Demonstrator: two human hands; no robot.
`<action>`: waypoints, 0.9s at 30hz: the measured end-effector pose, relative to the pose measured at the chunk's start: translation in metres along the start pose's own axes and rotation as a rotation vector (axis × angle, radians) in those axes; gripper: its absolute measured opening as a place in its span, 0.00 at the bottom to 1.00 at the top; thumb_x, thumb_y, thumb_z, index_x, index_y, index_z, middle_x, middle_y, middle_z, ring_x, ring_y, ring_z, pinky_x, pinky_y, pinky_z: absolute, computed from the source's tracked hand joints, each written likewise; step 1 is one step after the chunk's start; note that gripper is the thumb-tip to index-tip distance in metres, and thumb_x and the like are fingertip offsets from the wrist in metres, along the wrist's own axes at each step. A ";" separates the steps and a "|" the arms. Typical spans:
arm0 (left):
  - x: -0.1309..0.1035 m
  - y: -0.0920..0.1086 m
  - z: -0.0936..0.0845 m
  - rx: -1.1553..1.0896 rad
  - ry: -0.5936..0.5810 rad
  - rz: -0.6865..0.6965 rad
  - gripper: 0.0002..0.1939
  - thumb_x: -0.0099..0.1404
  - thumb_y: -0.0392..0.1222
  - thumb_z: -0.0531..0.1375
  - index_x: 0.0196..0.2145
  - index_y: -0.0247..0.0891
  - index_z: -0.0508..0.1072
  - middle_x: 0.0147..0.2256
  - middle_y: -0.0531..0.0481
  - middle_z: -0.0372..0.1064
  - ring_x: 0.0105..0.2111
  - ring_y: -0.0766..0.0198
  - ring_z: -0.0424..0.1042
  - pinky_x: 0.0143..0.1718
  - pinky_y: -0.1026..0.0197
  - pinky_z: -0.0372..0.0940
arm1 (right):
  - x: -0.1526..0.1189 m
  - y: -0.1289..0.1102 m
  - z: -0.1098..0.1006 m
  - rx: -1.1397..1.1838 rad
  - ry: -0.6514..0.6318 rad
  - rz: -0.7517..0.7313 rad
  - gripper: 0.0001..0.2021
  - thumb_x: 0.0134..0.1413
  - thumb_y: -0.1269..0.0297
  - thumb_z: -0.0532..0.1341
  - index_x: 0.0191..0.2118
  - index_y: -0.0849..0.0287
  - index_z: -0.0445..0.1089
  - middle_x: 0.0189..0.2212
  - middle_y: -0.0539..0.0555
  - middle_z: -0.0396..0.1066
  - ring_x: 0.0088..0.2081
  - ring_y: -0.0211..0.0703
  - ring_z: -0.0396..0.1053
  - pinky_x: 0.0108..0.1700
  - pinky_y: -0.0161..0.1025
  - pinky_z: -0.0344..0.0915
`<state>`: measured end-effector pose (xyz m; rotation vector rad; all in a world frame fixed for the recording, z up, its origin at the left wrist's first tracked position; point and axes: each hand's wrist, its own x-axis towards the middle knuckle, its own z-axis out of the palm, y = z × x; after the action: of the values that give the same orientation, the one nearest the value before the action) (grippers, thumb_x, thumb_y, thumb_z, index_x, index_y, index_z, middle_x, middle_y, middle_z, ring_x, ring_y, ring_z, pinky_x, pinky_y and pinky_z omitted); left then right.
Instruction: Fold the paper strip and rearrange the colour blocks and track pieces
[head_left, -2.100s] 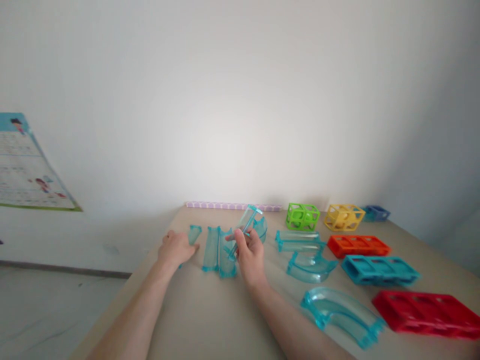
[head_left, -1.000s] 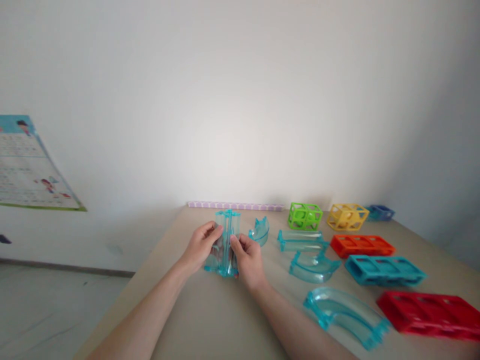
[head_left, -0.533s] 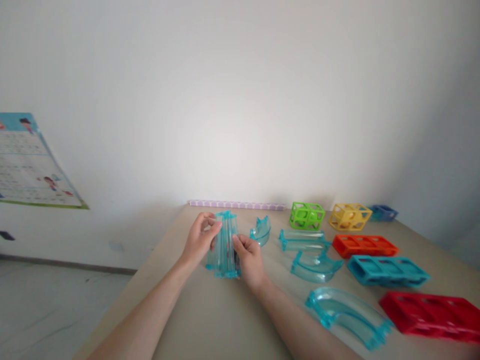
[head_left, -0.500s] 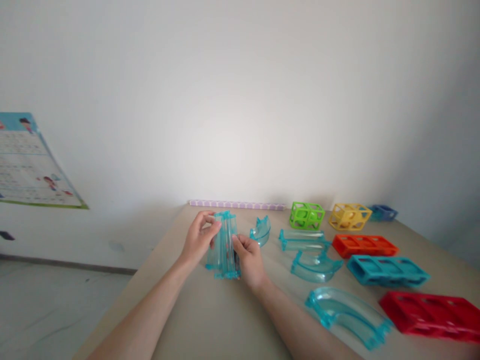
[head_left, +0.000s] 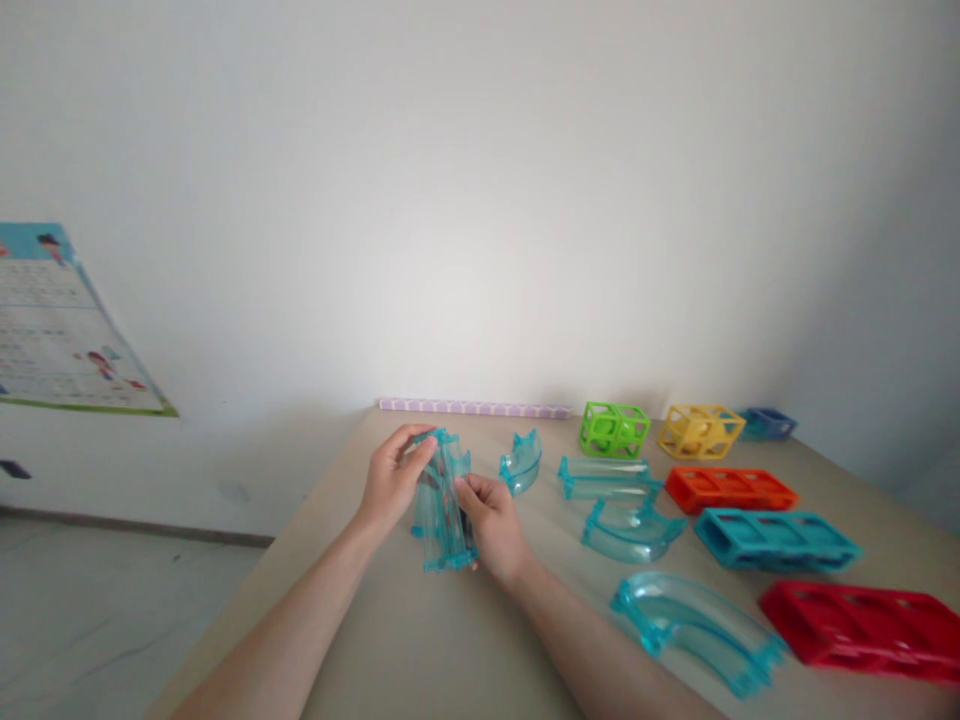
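Observation:
Between my hands is a straight, see-through blue track piece (head_left: 442, 525), held upright with its notched ends at top and bottom. My left hand (head_left: 391, 482) pinches its upper left edge between thumb and fingers. On the right side, my right hand (head_left: 495, 525) grips it with the thumb in front; those fingers are mostly hidden. More clear blue plastic shows behind the front piece, and I cannot tell how many pieces are stacked there. A small curved blue track piece (head_left: 523, 463) lies just beyond my right hand.
Right of my hands lie a straight clear track (head_left: 606, 480) and curved tracks (head_left: 634, 535), (head_left: 697, 625). Farther right are orange (head_left: 731, 490), teal (head_left: 776, 540) and red (head_left: 862, 630) block frames. Green (head_left: 613, 430) and yellow (head_left: 700, 432) cube frames stand near the wall, by a purple patterned strip (head_left: 472, 408).
The front track piece has shifted slightly down and left and now leans a little. My right hand has moved slightly left with it; the things on the table stay put.

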<state>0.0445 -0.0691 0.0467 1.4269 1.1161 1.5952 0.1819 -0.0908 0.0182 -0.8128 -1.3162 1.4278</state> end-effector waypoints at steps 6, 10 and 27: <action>0.001 -0.005 -0.001 0.065 0.061 0.070 0.15 0.60 0.51 0.62 0.39 0.37 0.73 0.37 0.47 0.74 0.30 0.64 0.72 0.25 0.65 0.68 | 0.000 0.001 -0.001 -0.006 -0.002 -0.007 0.23 0.53 0.42 0.58 0.20 0.56 0.59 0.09 0.42 0.56 0.07 0.32 0.52 0.07 0.29 0.47; 0.000 -0.005 -0.001 0.091 0.080 0.091 0.14 0.60 0.50 0.62 0.38 0.37 0.73 0.36 0.48 0.73 0.28 0.65 0.71 0.26 0.65 0.68 | 0.000 0.003 -0.001 0.001 0.001 -0.004 0.24 0.52 0.41 0.58 0.20 0.57 0.59 0.09 0.42 0.55 0.07 0.32 0.52 0.07 0.29 0.47; 0.001 -0.005 -0.001 0.070 0.103 0.160 0.12 0.60 0.48 0.62 0.35 0.37 0.71 0.30 0.53 0.71 0.24 0.69 0.69 0.24 0.67 0.66 | 0.001 0.004 -0.002 -0.017 -0.012 -0.006 0.24 0.54 0.42 0.57 0.21 0.58 0.59 0.09 0.42 0.55 0.07 0.32 0.53 0.06 0.29 0.48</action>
<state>0.0431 -0.0668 0.0424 1.5271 1.1511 1.7744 0.1823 -0.0887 0.0144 -0.8118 -1.3412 1.4202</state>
